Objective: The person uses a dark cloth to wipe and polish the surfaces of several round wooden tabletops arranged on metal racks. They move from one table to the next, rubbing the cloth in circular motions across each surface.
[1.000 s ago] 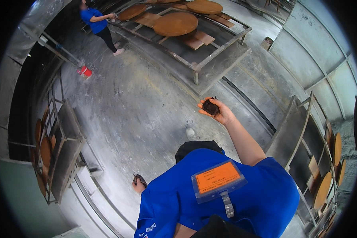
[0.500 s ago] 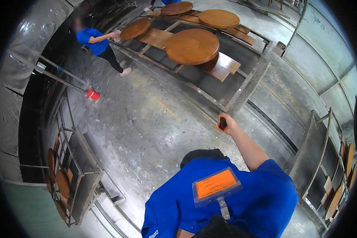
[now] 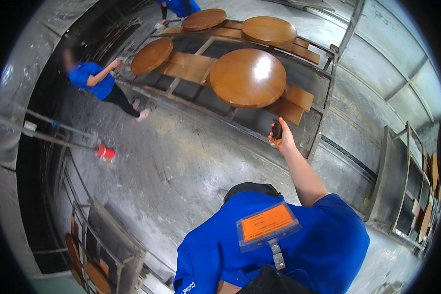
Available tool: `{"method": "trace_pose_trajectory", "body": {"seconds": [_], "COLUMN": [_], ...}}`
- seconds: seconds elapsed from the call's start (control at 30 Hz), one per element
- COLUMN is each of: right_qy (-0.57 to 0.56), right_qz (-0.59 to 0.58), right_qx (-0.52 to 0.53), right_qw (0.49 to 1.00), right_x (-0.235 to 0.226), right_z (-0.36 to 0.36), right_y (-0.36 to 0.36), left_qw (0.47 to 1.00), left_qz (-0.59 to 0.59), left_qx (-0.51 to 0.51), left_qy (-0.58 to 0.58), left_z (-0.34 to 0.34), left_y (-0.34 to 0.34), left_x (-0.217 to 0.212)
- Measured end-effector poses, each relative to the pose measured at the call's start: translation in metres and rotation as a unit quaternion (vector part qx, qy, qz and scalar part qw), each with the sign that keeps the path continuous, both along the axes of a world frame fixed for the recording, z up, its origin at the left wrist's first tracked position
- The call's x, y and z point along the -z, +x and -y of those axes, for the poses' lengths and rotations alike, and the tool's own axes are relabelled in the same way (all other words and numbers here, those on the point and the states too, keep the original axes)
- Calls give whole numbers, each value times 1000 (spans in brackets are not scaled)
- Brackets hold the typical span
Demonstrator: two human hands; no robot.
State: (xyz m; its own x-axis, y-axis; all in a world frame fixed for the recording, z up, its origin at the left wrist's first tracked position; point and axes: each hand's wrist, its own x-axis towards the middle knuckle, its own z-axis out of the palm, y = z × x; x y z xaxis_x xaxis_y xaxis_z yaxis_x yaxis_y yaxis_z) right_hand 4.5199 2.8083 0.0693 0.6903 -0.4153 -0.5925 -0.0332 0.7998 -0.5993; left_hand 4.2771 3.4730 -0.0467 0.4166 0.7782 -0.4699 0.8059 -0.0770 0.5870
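At the far left, a co-worker in a blue shirt reached one hand to a round wooden tabletop on the metal rack, with a red object on the floor nearby. A larger round tabletop lay mid-rack. Just right of it, the right hand was raised beside the rack's edge, fingers curled around a small dark object. The left hand was out of sight.
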Motion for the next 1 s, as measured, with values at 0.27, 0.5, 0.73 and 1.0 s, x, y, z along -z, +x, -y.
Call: {"method": "trace_pose_trajectory", "body": {"seconds": [0.27, 0.5, 0.73, 1.0], "right_qy": [1, -235, -655, -738], "right_qz": [91, -20, -367, -457], "right_qx": [184, 221, 95, 10], "right_qw": [979, 946, 653, 497], "right_x": [-21, -39, -7, 43], "right_z": [-18, 30, 85, 83], "right_y": [100, 188, 313, 341], "left_qw": [991, 963, 933, 897], "left_qz": [21, 95, 174, 83], "left_qx": [128, 245, 293, 421], "left_qy": [40, 64, -116, -106], "left_z": [-90, -66, 32, 80], "left_y": [274, 497, 612, 676], "left_x": [-8, -13, -23, 17]}}
